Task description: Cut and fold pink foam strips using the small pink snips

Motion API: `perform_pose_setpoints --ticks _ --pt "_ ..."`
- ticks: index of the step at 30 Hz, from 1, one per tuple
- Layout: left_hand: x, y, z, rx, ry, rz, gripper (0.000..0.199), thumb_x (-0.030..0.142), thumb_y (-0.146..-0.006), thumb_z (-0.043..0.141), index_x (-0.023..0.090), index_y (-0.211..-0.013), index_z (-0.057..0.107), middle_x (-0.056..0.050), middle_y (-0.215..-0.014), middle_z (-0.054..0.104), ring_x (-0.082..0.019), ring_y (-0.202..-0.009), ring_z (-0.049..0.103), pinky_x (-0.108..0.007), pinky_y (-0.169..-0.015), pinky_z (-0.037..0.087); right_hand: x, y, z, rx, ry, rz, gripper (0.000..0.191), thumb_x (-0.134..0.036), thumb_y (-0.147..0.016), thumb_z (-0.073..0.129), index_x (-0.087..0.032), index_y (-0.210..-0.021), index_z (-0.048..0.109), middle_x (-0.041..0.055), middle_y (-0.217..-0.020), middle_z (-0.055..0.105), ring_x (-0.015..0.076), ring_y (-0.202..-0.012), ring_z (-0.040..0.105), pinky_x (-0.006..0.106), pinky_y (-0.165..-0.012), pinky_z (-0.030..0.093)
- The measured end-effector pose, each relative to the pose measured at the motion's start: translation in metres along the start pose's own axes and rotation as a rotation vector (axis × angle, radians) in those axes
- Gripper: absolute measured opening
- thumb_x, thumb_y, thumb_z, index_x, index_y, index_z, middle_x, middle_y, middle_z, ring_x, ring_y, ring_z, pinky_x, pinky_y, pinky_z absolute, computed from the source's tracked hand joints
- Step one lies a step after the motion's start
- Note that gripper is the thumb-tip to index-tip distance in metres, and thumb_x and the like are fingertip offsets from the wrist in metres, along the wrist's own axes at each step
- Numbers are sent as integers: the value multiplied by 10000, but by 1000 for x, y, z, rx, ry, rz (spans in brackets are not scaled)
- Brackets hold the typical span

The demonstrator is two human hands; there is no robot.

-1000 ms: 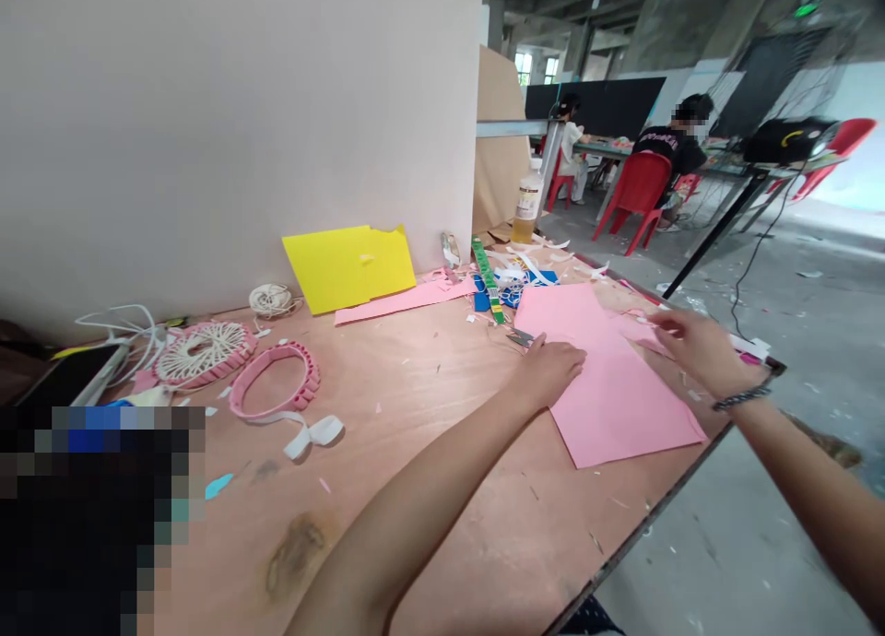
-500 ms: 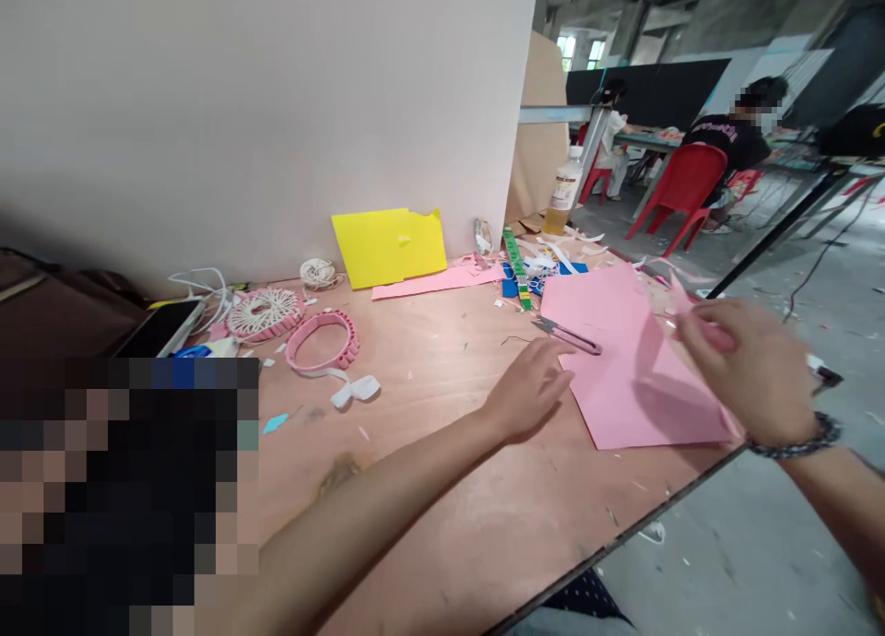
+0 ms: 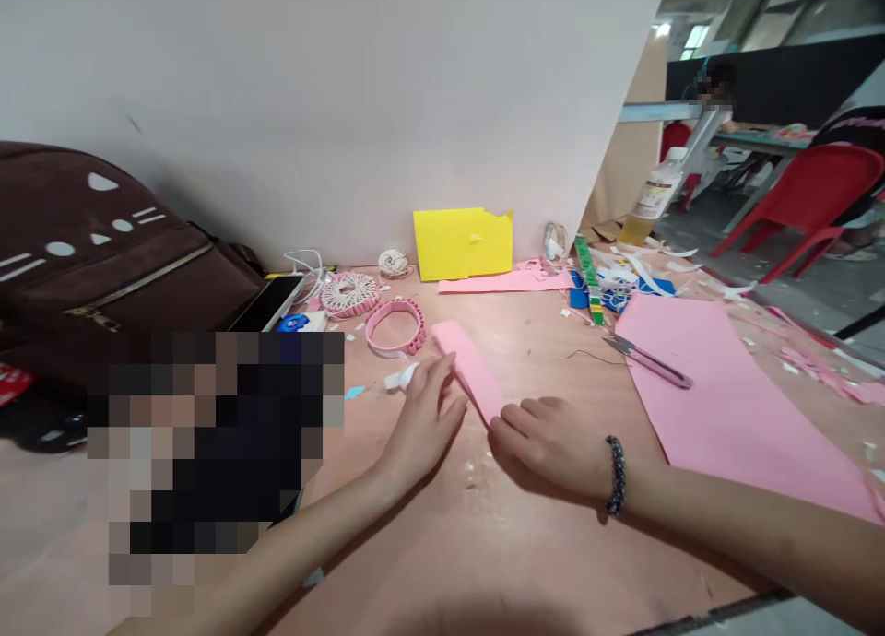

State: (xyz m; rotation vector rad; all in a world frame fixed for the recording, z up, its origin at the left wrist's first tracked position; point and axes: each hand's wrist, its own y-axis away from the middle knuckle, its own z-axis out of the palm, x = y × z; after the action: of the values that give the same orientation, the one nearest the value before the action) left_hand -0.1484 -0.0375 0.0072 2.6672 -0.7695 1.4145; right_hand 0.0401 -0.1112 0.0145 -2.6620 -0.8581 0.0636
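Note:
A pink strip [image 3: 470,364], of paper or thin foam, slants across the table in front of me. My right hand [image 3: 549,442] is closed on its near end, fingers curled over. At the strip's left edge lies my left hand [image 3: 427,419], fingers apart and fingertips close to or touching it; exact contact is unclear. Just beyond the left hand sit a white bow-like piece [image 3: 401,378] and a pink ring [image 3: 395,330] with a looped edge. To the right, thread snips [image 3: 654,362] rest on a large pink sheet [image 3: 733,415].
A brown backpack [image 3: 103,240] stands at left beside a phone [image 3: 269,302] and a white-laced pink disc [image 3: 350,293]. A yellow sheet [image 3: 463,244] leans on the wall. A bottle [image 3: 654,198], green strip [image 3: 589,281] and scraps lie back right. People sit beyond.
My right hand has come from the right, over the large sheet, to the table's middle with the pink strip. My left hand has moved left to the strip. The view has turned left.

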Motion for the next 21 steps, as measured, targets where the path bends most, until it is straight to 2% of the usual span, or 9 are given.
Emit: perform_pose_setpoints --ticks 1,3,5,7,10,13,16,18,21 --pt "-2 6 -4 16 -117 37 437 233 -896 479 179 -1330 462 -155 -1427 391 -280 -1344 363 -511 -1075 354 -2 -1 1 -17 -10 -5 94 -133 -860 508 -178 -810 574 19 -709 591 150 -577 479 307 -514 257" --pt "-3 20 -9 -50 -371 192 398 215 -909 445 184 -1302 497 -143 -1466 360 -294 -1386 298 -524 -1093 330 -6 -4 2 -47 -34 9 83 -113 -838 534 -175 -803 575 18 -709 597 154 -577 494 304 -509 273" --pt "-2 32 -12 -191 -527 376 388 257 -923 442 171 -1296 508 -129 -1425 450 -289 -1349 370 -508 -1083 360 -8 -6 2 -72 -62 37 39 -138 -821 573 -175 -814 578 18 -722 609 166 -601 522 300 -515 311" --pt "-1 38 -12 -264 -583 504 431 337 -926 454 139 -1307 491 -124 -1369 528 -274 -1281 461 -474 -1063 403 -6 -7 3 -94 -109 56 25 -183 -811 607 -184 -816 582 20 -743 621 180 -638 547 297 -534 357" --pt "-1 40 -9 -184 -597 612 446 385 -931 428 97 -1260 516 -144 -1287 593 -273 -1190 541 -438 -1001 465 2 -5 4 -45 -225 63 35 -201 -833 575 -192 -857 598 41 -800 646 194 -698 568 305 -594 424" --pt "1 39 -6 -28 -535 677 380 348 -927 426 103 -1189 552 -152 -1202 634 -270 -1148 561 -409 -947 490 10 2 6 134 -311 18 139 -161 -867 489 -168 -965 587 84 -910 677 190 -774 600 307 -663 469" --pt "7 41 -8 62 -436 676 282 327 -909 482 149 -1105 576 -122 -1118 659 -243 -1091 569 -395 -938 478 10 8 8 278 -325 -39 112 -180 -890 475 -155 -951 566 119 -986 687 187 -837 622 307 -720 485" --pt "11 43 -12 67 -400 655 255 354 -874 540 168 -1042 589 -100 -1037 671 -230 -1000 579 -399 -916 475 6 8 9 293 -299 -101 81 -171 -879 483 -176 -857 561 114 -953 690 181 -739 608 315 -649 473" --pt "15 43 -18 31 -397 653 129 259 -877 504 189 -918 604 -50 -897 669 -190 -860 574 -379 -876 466 -2 2 8 260 -239 -193 157 -136 -856 481 -198 -726 543 85 -809 672 164 -575 515 310 -519 400"
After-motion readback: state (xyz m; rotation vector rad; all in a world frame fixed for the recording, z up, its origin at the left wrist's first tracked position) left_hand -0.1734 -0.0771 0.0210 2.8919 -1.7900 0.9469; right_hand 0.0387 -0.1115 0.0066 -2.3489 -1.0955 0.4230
